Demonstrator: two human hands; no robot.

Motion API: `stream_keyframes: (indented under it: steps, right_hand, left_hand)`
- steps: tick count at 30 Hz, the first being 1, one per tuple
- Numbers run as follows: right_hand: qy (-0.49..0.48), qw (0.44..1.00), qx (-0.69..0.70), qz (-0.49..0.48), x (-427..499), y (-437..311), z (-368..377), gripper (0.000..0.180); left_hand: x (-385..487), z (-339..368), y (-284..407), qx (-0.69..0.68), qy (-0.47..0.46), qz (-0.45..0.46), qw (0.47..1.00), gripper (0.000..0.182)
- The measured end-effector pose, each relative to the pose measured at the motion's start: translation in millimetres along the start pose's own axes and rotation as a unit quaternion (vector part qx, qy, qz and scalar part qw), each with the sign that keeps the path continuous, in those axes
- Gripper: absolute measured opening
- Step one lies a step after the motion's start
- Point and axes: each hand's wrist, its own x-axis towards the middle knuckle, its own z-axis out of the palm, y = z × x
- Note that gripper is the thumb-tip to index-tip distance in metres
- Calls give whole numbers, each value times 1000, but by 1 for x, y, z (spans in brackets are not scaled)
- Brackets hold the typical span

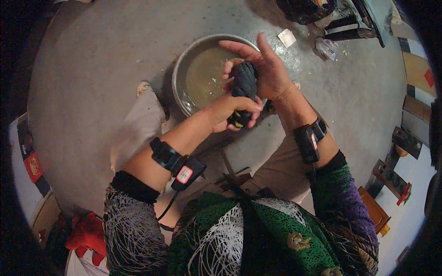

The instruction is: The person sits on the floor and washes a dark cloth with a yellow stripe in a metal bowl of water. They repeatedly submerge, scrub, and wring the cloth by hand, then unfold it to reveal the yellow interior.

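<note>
My left hand is wrapped around the lower part of a twisted dark grey cloth. Black fabric with yellow marks shows below that grip. Against the cloth's upper part lies my right hand, its thumb and one finger stretched out while other fingers curl round the far side. The cloth is over the right part of a round metal basin, which holds cloudy brownish water. Both hands partly cover the basin's near right rim.
The basin stands on a grey concrete floor between my knees. Toward the upper right are a white paper square, a crumpled plastic wrapper, a black bag and black furniture legs. A red item lies at lower left.
</note>
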Motion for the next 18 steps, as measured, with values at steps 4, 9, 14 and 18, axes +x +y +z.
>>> stream_keyframes:
  steps: [4,9,14,18]
  right_hand:
    - [-151,988,37,-15,-2,1,5,84]
    - [-252,964,77,-34,4,18,32,100]
    - [-373,919,102,-78,-7,8,45,106]
    - [-407,907,99,-46,-20,-9,37,58]
  left_hand:
    - [-15,14,-2,-140,-247,27,958,22]
    - [-13,27,-11,-176,-316,-11,932,30]
    - [-10,31,-6,-153,-368,16,917,29]
    - [-15,34,-4,-132,-340,-29,931,34]
